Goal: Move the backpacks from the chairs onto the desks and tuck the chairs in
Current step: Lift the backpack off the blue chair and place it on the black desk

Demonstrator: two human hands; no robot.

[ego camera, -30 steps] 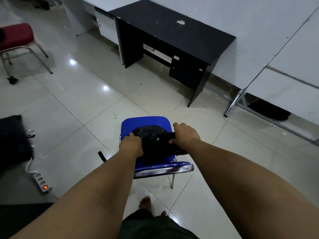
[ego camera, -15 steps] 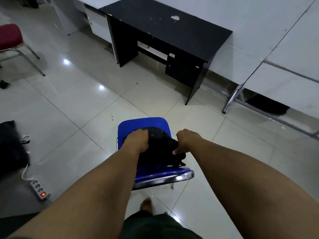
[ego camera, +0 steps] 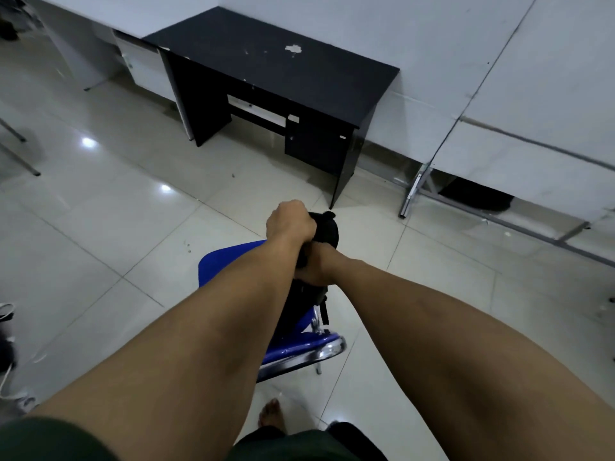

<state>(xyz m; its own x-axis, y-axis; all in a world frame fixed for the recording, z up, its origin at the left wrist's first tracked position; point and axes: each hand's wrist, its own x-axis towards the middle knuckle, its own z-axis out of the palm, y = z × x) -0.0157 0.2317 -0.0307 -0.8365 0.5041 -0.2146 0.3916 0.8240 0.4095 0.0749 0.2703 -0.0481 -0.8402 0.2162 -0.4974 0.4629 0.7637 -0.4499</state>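
Observation:
A black backpack (ego camera: 327, 229) hangs lifted above the seat of a blue chair (ego camera: 226, 262) with a chrome frame. My left hand (ego camera: 289, 221) grips the top of the bag. Just below it, my right hand (ego camera: 316, 266) grips the bag's upper part, and the two hands touch. The bag's lower part (ego camera: 299, 309) and a strap dangle over the chair's near edge, largely hidden by my forearms. A black desk (ego camera: 273, 71) with a bare top stands against the wall straight ahead, beyond the chair.
A white cabinet (ego camera: 139, 64) sits left of the desk. A white table on metal legs (ego camera: 412, 191) stands at the right with a dark object (ego camera: 472, 197) under it. Chair legs (ego camera: 20, 154) and cables (ego camera: 6, 327) are at the left. My bare foot (ego camera: 273, 414) is behind the chair.
Both hands have drawn together and raised the backpack off the blue seat. The view has moved closer to the black desk.

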